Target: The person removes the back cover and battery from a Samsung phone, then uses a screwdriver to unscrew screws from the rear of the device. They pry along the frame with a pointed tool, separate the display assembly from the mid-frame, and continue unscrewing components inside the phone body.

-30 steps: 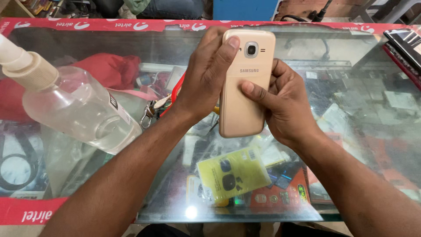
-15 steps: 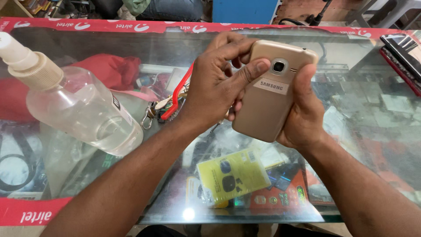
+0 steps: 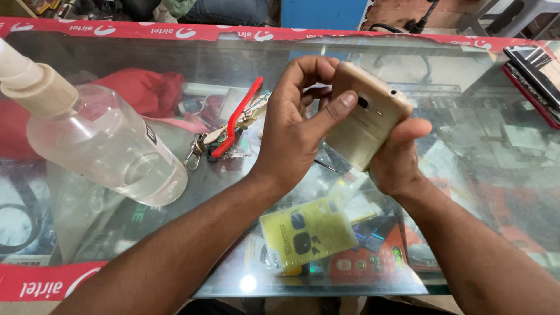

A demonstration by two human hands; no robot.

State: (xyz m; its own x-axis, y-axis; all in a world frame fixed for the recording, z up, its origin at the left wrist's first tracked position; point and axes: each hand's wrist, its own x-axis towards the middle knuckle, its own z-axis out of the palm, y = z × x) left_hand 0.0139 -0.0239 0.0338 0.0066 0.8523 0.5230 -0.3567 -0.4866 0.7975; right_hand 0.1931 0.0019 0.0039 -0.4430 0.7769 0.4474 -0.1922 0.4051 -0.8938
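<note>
Head view: you've got the gold phone (image 3: 364,119) up off the counter, back side toward you and tilted, both hands on it above the glass countertop (image 3: 466,175). Your left hand (image 3: 294,131) is curled over its left edge, thumb pressed flat across the back just beside the camera lens, fingers hooked round the top corner. Your right hand (image 3: 396,157) cradles it from below, closed round the lower end with the thumb up along the right side. It looks like you're working at the back cover, feeling for the seam; the next bit calls for a fingernail at the edge and a firm hold underneath so the phone doesn't twist free.

Room to move: to your left the clear spray bottle (image 3: 105,146) lies on its side, well within elbow range of your left forearm. The red-handled tool and keys (image 3: 233,125) sit just behind your left hand. At the far right a dark phone (image 3: 534,76) rests near the counter's edge. The near edge runs just below your forearms.
</note>
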